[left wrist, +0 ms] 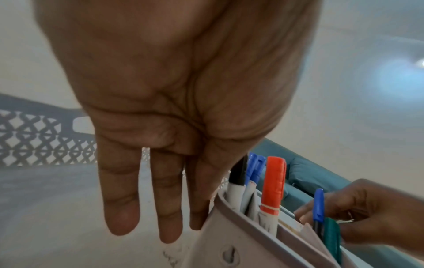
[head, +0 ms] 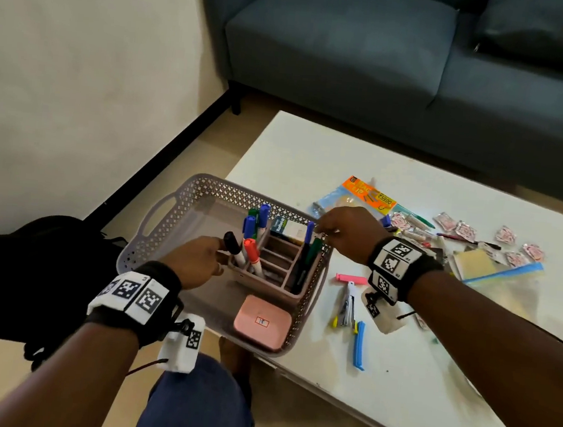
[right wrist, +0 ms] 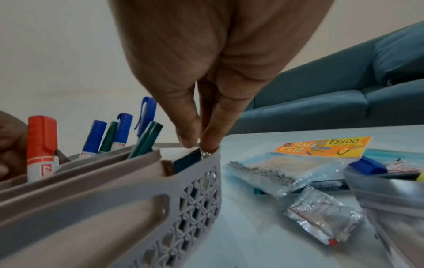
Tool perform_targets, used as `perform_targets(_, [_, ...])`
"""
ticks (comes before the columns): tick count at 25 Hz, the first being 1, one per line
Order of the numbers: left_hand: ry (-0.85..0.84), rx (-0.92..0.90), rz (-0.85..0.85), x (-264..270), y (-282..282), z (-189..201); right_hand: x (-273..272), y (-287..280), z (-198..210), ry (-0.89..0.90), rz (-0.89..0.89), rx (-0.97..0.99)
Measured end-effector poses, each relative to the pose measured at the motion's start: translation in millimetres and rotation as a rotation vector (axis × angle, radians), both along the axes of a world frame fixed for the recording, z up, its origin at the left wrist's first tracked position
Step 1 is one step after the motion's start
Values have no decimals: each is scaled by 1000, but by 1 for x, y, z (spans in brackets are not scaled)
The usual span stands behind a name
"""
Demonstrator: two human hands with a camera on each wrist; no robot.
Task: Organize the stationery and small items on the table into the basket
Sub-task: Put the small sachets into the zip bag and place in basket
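The lattice basket (head: 155, 222) overhangs the table (head: 313, 154) edge. Left hand (head: 196, 260), fingers straight, touches the organizer (head: 278, 264); right hand (head: 347, 230) pinches something small and shiny at the basket's rim

Organizer (head: 269, 267) in basket (head: 155, 228)

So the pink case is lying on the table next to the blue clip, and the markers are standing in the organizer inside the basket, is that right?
Not quite. The pink case lies inside the basket, on its floor at the near end, not on the table; the head view shows it. The blue clip is on the table, and the markers do stand in the organizer.
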State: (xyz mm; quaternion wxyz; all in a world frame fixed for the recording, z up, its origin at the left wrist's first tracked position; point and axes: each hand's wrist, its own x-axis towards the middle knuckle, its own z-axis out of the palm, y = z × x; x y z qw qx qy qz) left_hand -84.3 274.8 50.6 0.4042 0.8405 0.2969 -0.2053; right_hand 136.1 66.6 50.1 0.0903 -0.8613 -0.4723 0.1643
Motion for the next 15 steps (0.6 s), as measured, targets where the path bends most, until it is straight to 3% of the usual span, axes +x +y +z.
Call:
perform_targets(3, [37,212,-27,-8,11,13,-6,-22,14,15,-93,112])
perform_targets(5, [-91,390,36,-16,10,45,-16,-55,26,72,-260,278])
perform_targets(6, [-200,377,113,-20,-1,66,-25,-76,30,106,-340,339])
perform_targets(8, [-477,130,279,-20,-42,109,-44,-120,29,125,-461,405])
perform_targets(10, [-632,-136,252,-9,-104,122,-66,-174,20,114,-606,398])
perform_targets(12, [-617,-263,129,3,-165,112,-81,-228,9,112,-809,406])
perform_targets(15, [-499,-189,-79,10,-227,66,-86,-303,-8,87,-1079,361])
